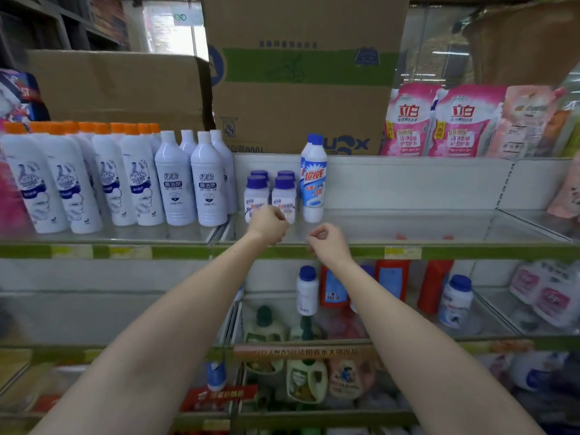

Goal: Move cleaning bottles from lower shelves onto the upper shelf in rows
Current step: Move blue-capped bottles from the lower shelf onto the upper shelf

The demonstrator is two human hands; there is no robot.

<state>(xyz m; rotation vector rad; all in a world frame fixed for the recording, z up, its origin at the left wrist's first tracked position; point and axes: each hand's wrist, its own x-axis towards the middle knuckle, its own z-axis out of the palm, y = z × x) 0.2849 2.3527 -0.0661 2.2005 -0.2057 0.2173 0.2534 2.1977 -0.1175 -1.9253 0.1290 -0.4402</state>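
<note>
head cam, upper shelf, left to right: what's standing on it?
Orange-capped white bottles → white-capped bottles → small purple-capped bottles → tall blue-capped bottle → bare shelf.

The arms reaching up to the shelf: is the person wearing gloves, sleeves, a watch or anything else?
Nothing shows. The left hand and right hand are bare, with no gloves, rings or watch visible. Both forearms are uncovered right down to the picture's lower edge, so no sleeve comes into view.

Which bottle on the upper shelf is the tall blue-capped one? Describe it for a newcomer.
Find the upper shelf, under the big cardboard box. Right of the four short purple-capped bottles stands the tall bottle. It alone has a blue cap and a blue label with red characters.
</note>
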